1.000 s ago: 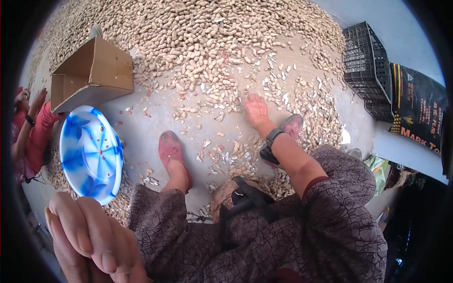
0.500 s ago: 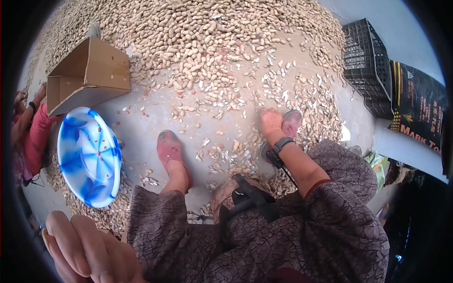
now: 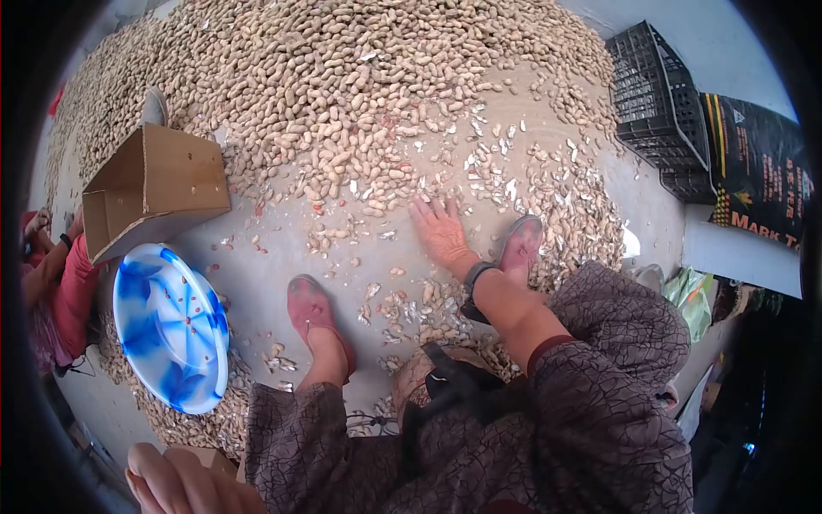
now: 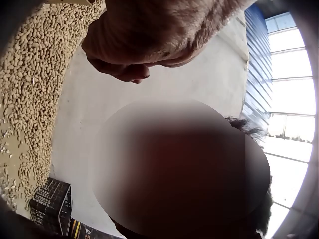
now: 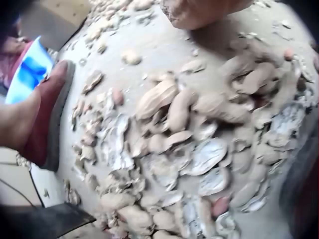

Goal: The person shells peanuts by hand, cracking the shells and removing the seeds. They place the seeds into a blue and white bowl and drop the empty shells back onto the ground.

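My right hand lies low over the floor between the shoes, its fingers spread toward the edge of a wide pile of unshelled peanuts. In the right wrist view, part of that hand shows at the top, beyond loose peanuts and broken shells. My left hand is raised at the lower left of the head view with its fingers curled. The left wrist view shows this hand bent in front of a blurred head; nothing shows between its fingers, and its palm is hidden.
A blue and white basin with a few reddish kernels stands on the left. Behind it is a cardboard box on its side. Another person sits at far left. Black crates and a printed sack stand right.
My right hand drew back toward the right shoe with fingers bent, then moved left and forward, and its fingers spread. The left hand sits lower in the head view, as does the whole scene.
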A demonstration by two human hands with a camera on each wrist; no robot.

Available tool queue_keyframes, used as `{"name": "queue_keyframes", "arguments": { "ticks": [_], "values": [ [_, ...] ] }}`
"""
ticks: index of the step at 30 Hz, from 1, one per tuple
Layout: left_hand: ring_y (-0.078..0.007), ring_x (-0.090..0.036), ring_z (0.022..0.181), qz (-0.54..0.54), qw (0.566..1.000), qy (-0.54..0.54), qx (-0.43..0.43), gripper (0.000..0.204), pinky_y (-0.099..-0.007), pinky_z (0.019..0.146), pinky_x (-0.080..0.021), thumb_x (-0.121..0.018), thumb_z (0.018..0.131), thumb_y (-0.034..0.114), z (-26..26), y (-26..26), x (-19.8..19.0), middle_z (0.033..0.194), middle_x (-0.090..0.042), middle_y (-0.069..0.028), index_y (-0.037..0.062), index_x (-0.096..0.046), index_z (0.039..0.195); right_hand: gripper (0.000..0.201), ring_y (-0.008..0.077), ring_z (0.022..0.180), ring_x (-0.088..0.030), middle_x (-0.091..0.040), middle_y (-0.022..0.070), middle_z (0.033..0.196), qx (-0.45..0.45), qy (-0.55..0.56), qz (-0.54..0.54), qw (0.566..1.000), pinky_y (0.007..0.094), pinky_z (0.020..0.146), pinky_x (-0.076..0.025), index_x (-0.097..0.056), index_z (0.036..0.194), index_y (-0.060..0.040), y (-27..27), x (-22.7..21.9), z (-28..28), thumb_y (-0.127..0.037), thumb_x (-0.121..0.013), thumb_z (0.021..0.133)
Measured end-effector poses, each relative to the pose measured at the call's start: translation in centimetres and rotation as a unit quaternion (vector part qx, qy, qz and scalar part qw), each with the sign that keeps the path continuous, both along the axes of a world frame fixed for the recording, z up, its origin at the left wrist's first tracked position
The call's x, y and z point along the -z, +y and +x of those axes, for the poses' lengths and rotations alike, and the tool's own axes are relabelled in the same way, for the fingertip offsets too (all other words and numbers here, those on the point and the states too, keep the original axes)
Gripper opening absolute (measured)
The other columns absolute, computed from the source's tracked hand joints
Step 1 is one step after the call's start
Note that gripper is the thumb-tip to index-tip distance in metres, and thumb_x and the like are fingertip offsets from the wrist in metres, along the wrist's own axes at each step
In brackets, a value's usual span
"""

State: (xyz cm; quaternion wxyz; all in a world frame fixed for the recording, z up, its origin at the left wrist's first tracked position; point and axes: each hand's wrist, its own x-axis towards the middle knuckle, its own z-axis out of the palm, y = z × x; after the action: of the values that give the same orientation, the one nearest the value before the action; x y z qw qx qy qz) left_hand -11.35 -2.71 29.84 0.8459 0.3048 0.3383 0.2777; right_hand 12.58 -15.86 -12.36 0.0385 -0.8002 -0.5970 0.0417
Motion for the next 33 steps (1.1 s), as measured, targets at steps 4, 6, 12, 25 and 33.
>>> {"name": "queue_keyframes", "arguments": {
  "ticks": [4, 6, 12, 25, 33],
  "values": [
    [-0.0074, -0.033, 0.04, 0.01, 1.0, -0.004, 0.014, 0.026, -0.0188, 0.038, -0.034, -0.029, 0.095, 0.019, -0.2, -0.1, -0.4, 0.064, -0.044, -0.0046, 0.006, -0.041, 0.076, 0.042, 0.0316, 0.121, -0.032, -0.034, 0.0176, 0.131, 0.273, -0.126, -0.134, 0.944, 0.0505, 0.098, -0.022, -0.045, 0.116, -0.0017, -3.8, -2.0, 8.3, -0.016, -0.047, 0.076],
    [-0.0074, -0.034, 0.041, 0.009, 1.0, -0.008, 0.014, 0.026, -0.0189, 0.039, -0.035, -0.029, 0.095, 0.019, -0.4, -0.3, -0.5, 0.065, -0.044, -0.0045, 0.006, -0.041, 0.076, 0.044, 0.0328, 0.121, -0.032, -0.034, 0.0181, 0.131, 0.344, -0.069, -0.15, 0.924, 0.0504, 0.098, -0.022, -0.045, 0.117, -0.0011, -3.4, -3.4, 9.6, -0.016, -0.048, 0.076],
    [-0.007, -0.033, 0.041, 0.022, 1.0, -0.001, 0.019, 0.025, -0.0188, 0.039, -0.035, -0.03, 0.094, 0.02, -0.2, -0.5, -0.6, 0.064, -0.043, -0.0038, 0.0062, -0.041, 0.076, 0.051, 0.0319, 0.12, -0.032, -0.035, 0.0179, 0.129, 0.179, -0.028, -0.017, 0.983, 0.0529, 0.098, -0.021, -0.041, 0.121, -0.0019, 0.4, -2.2, 6.3, -0.013, -0.049, 0.072],
    [-0.0077, -0.031, 0.04, -0.03, 0.999, -0.033, -0.009, 0.027, -0.0215, 0.046, -0.035, -0.03, 0.095, 0.022, -1.0, 0.4, -0.6, 0.062, -0.039, -0.0018, 0.0086, -0.037, 0.072, 0.043, 0.0302, 0.105, -0.049, -0.048, 0.0152, 0.118, 0.266, -0.033, -0.211, 0.94, 0.0476, 0.09, -0.033, -0.049, 0.114, -0.0056, -3.9, -3.1, 12.9, -0.013, -0.05, 0.071],
    [-0.0076, -0.031, 0.039, -0.019, 0.999, -0.026, -0.024, 0.027, -0.0193, 0.043, -0.033, -0.03, 0.095, 0.022, -0.7, -0.2, -0.8, 0.061, -0.04, -0.0024, 0.0086, -0.038, 0.072, 0.056, 0.0298, 0.116, -0.04, -0.038, 0.0167, 0.127, 0.221, -0.023, -0.031, 0.975, 0.0447, 0.096, -0.031, -0.04, 0.124, -0.0104, -2.8, -2.9, 14.6, -0.006, -0.054, 0.07]
  ]
}}
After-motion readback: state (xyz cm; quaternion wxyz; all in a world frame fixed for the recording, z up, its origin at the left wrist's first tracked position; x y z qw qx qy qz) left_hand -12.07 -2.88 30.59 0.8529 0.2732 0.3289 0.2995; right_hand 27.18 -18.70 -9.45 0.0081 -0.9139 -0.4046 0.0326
